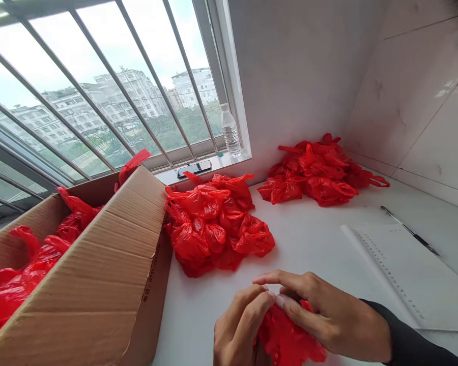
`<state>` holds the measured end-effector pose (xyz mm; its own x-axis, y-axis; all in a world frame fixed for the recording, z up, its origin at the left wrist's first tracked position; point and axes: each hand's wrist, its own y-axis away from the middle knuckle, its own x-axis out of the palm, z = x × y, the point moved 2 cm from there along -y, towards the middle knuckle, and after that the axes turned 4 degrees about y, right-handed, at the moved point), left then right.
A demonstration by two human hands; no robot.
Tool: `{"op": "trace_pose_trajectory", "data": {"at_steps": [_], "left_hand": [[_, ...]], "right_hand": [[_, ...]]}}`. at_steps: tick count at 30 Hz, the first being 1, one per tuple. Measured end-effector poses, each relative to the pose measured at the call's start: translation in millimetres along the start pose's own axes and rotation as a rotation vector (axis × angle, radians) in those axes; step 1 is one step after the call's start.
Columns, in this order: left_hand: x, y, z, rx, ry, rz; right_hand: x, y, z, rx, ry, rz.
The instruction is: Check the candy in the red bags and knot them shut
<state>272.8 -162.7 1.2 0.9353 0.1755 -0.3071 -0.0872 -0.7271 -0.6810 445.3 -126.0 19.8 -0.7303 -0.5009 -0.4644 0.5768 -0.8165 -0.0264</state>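
Low in the view, a red plastic bag (290,340) lies between my two hands over the white tabletop. My left hand (242,323) is closed, thumb and forefinger pinching the bag's top edge. Against it, my right hand (320,312) pinches the same spot with its thumb, its forefinger reaching over the left fingertips. A small whitish bit shows where the fingertips meet; what it is I cannot make out. Just beyond the hands sits a pile of knotted red plastic bags (217,223).
On the left stands an open cardboard box (95,264) holding more red bags (26,274). Another red bag heap (313,170) lies by the wall. A notebook (416,274) and pen (410,230) are at right. The windowsill bears a water bottle (230,131) and a phone (194,169).
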Motion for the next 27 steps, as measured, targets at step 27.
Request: {"op": "trace_pose_trajectory", "data": {"at_steps": [27], "left_hand": [[-24.8,95,47,-0.982,0.243,-0.354]], "right_hand": [[10,41,-72,0.199,0.172,-0.075]]}}
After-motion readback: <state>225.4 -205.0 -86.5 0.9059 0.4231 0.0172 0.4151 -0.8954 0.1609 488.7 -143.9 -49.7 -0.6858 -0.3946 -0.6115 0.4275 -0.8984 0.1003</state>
